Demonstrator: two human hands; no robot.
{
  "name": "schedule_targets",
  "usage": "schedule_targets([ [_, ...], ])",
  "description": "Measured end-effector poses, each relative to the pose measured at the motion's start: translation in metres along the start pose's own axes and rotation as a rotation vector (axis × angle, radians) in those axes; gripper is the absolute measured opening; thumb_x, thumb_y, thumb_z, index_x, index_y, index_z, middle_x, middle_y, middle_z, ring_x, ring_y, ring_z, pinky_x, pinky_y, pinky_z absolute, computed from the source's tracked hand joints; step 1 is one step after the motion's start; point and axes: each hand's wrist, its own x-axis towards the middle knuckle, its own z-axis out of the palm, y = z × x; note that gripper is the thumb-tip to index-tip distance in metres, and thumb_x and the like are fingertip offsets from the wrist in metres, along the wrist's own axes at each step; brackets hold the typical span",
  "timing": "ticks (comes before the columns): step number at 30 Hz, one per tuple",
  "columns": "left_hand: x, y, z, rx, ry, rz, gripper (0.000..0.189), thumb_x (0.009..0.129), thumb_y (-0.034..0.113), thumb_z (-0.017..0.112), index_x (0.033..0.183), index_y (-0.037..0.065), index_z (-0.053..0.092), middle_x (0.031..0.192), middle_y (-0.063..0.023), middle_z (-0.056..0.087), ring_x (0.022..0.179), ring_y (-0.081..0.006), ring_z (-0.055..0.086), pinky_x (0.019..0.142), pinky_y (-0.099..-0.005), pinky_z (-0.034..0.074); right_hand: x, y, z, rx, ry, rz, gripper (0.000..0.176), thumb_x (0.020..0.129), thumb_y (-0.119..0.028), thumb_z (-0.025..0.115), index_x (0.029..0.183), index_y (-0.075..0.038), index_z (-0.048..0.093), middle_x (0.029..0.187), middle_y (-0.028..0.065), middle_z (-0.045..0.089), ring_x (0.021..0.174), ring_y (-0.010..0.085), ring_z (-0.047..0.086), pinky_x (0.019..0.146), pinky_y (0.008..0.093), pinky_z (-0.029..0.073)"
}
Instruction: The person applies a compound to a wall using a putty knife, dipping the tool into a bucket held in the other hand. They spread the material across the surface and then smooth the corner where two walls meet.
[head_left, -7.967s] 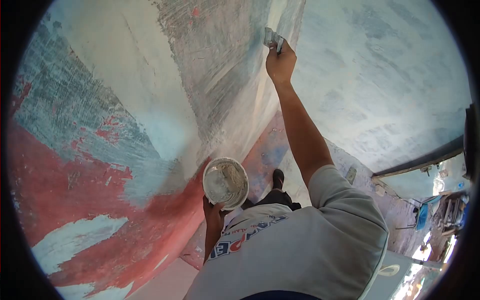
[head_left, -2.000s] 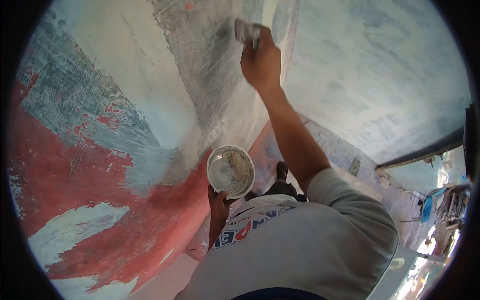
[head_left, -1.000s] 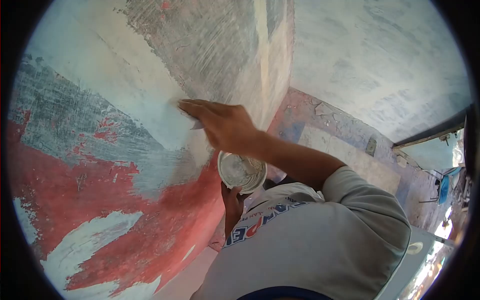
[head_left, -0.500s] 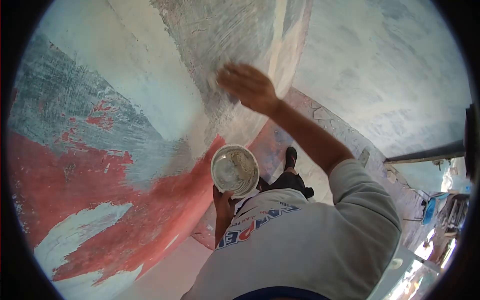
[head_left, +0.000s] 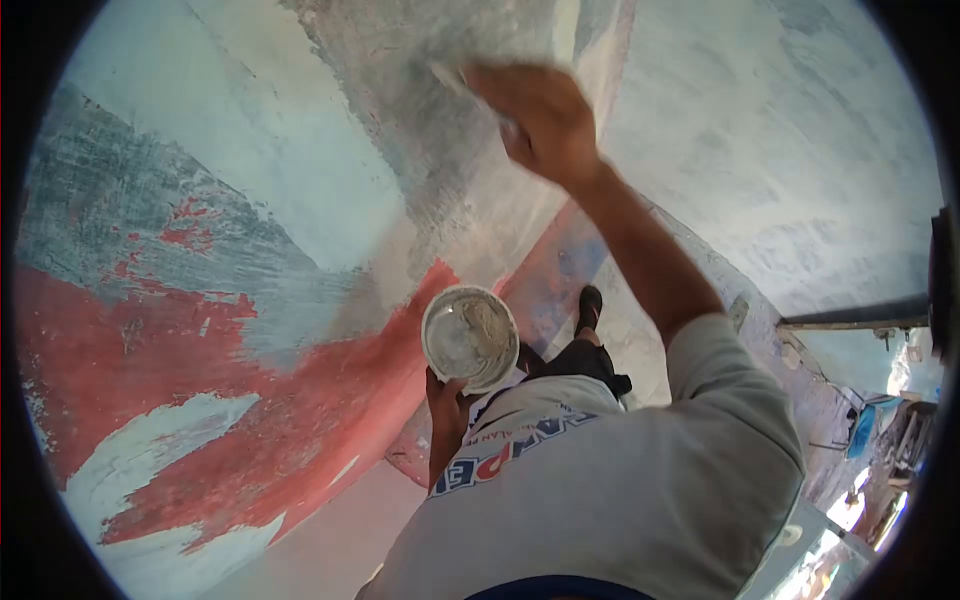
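Observation:
My left hand (head_left: 447, 397) grips a round, pale bucket (head_left: 432, 340) from below and the side, in front of my waist. Grey-beige putty (head_left: 488, 328) clings to the inside of the bucket, mostly on its right. Higher up, my right hand (head_left: 540, 115) is stretched out to the patchy wall (head_left: 350, 180), fingers closed round a flat putty spreader (head_left: 447, 76). Motion blurs the spreader and fingertips; only a pale edge shows beyond them. Grey filler covers the wall surface around this hand.
Red paint (head_left: 190, 400) with pale patches covers the lower left of the curved surface. A whitish-blue surface (head_left: 770, 150) rises on the right. My shoe (head_left: 590, 303) stands below on the narrow floor. Assorted clutter (head_left: 890, 430) lies at far right.
My right hand has swept upward and slightly right along the wall, its wrist turning. The bucket stays almost where it was in my left hand.

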Motion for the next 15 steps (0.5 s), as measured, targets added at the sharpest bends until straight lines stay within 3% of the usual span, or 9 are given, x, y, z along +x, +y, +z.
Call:
schedule_targets([
  [2, 0.002, -0.003, -0.001, 0.008, -0.009, -0.011, 0.070, 0.080, -0.004, 0.055, 0.147, 0.006, 0.037, 0.139, -0.0190, 0.051, 0.119, -0.0378, 0.063, 0.088, -0.0556, 0.065, 0.067, 0.010, -0.006, -0.083, 0.140, -0.184, 0.052, 0.074, -0.004, 0.071, 0.123, -0.019, 0.073, 0.125, -0.0016, 0.073, 0.107, 0.0218, 0.069, 0.093, 0.0380, 0.053],
  [8, 0.002, -0.011, -0.001, -0.026, 0.011, -0.004, 0.067, 0.081, -0.004, 0.055, 0.145, 0.005, 0.038, 0.137, -0.0203, 0.053, 0.115, -0.0369, 0.066, 0.084, -0.0527, 0.067, 0.047, 0.001, 0.017, -0.117, 0.045, -0.177, 0.051, 0.073, -0.007, 0.074, 0.123, -0.021, 0.074, 0.126, -0.0027, 0.073, 0.114, 0.0205, 0.068, 0.097, 0.0369, 0.052],
  [15, -0.014, -0.007, -0.012, 0.042, 0.143, -0.047, 0.072, 0.078, -0.005, 0.056, 0.147, 0.008, 0.039, 0.136, -0.0163, 0.054, 0.117, -0.0340, 0.065, 0.081, -0.0487, 0.068, -0.211, -0.024, 0.077, 0.054, -0.347, 0.223, 0.047, 0.085, -0.007, 0.069, 0.130, -0.019, 0.071, 0.145, 0.0013, 0.063, 0.140, 0.0230, 0.055, 0.118, 0.0469, 0.039],
])
